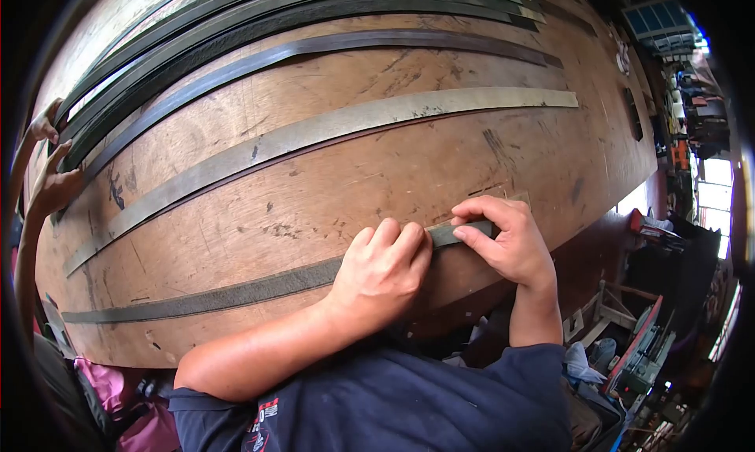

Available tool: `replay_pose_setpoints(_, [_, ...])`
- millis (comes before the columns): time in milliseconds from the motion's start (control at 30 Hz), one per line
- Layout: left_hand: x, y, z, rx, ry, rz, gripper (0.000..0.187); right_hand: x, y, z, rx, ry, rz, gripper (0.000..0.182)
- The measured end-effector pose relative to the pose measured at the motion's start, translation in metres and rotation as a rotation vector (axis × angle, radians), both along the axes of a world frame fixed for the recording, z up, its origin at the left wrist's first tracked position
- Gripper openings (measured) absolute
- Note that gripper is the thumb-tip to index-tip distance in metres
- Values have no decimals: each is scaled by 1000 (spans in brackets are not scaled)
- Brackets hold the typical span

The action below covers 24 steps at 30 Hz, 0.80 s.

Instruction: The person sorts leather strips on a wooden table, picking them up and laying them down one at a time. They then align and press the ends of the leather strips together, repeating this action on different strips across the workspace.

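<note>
A long, narrow dark grey strip [259,289] with a rough, fibrous-looking face runs along the near edge of the wooden table. Over its right part, my left hand [381,267] is closed, knuckles up, hiding the strip beneath it. Just right of that, my right hand [507,236] hovers at the strip's end, its thumb right at the surface. Its index finger curves above the thumb with a gap between them. Farther back lies a pale tan-grey strip [338,132], roughly parallel to the dark one.
A bluish-grey strip [330,43] and several darker strips [259,23] lie across the back of the table [314,192]. Another person's hands [59,184] hold strip ends at the far left. Pink cloth [149,420] hangs below left; a cluttered rack [629,342] stands right.
</note>
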State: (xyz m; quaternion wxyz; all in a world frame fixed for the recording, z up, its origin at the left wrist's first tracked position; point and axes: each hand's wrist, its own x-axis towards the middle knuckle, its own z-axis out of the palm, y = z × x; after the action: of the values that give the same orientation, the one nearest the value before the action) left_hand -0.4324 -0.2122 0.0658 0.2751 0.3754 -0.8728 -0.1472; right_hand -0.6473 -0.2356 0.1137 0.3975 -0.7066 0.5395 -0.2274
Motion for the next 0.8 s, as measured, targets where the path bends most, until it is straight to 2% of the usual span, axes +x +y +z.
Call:
replay_pose_setpoints(100, [0,0,1,-11,-9,4,35,0,3,2,-14,87,-99,19])
replay_pose_setpoints(233, [0,0,1,-10,-16,4,33,-5,4,3,31,92,-93,15])
replay_pose_setpoints(300, [-1,1,0,-28,-23,6,34,-7,6,-5,-50,9,-63,10])
replay_pose_setpoints(400, [0,1,5,10,-52,-5,38,-7,7,-4,-36,-6,-60,8])
replay_pose_setpoints(800, [-1,0,6,40,-56,-28,45,-7,6,-5,-25,39,-51,9])
